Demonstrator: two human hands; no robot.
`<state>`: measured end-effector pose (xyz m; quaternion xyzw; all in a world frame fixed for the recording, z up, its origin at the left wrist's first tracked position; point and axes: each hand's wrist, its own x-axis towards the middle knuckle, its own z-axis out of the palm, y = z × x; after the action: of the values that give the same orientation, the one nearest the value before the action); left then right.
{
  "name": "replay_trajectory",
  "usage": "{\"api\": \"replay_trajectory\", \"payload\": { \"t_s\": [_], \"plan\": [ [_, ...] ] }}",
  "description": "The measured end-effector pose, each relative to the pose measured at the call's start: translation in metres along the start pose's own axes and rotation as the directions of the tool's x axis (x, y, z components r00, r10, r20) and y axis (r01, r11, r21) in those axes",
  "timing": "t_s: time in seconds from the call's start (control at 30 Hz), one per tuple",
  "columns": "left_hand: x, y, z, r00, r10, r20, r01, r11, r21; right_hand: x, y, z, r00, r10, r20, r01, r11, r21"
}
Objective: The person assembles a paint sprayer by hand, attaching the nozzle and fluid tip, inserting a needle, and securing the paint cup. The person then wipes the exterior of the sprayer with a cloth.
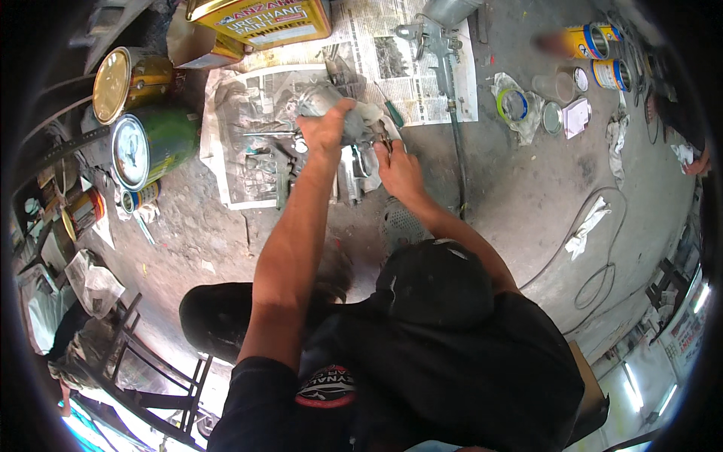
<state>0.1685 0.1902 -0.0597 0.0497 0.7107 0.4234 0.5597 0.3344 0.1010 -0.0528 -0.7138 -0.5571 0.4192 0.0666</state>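
My left hand (324,129) is closed around a grey, paint-stained cup (352,128) over the newspaper (239,194). Close by on the right, my right hand (401,172) is closed with thumb and fingers pinched at a small metal part, too small to make out. Between my forearms lies a silver metal tool (352,175), partly hidden. A green-handled screwdriver (395,114) rests just beyond my right hand. Left of my left hand, a thin metal rod (267,134) lies on the stained paper.
A spray gun (429,41) with a hose (458,151) lies at the far right of the paper. Large paint cans (132,151) and a yellow thinner tin (301,22) stand left and far. Smaller cans (608,75), a tape roll (512,105) and a cable (602,279) are on the right.
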Motion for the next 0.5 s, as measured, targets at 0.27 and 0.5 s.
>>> {"api": "replay_trajectory", "payload": {
  "t_s": [0.27,0.5],
  "plan": [
    [-0.004,0.023,0.008,0.989,-0.147,0.007,0.146,0.989,0.028,0.012,0.002,-0.009,0.991,-0.061,0.116,0.045,0.99,0.13],
    [0.002,0.032,0.013,0.979,-0.179,-0.094,0.197,0.95,0.244,0.019,0.001,-0.002,0.996,0.001,0.089,-0.004,0.999,0.04]
  ]
}}
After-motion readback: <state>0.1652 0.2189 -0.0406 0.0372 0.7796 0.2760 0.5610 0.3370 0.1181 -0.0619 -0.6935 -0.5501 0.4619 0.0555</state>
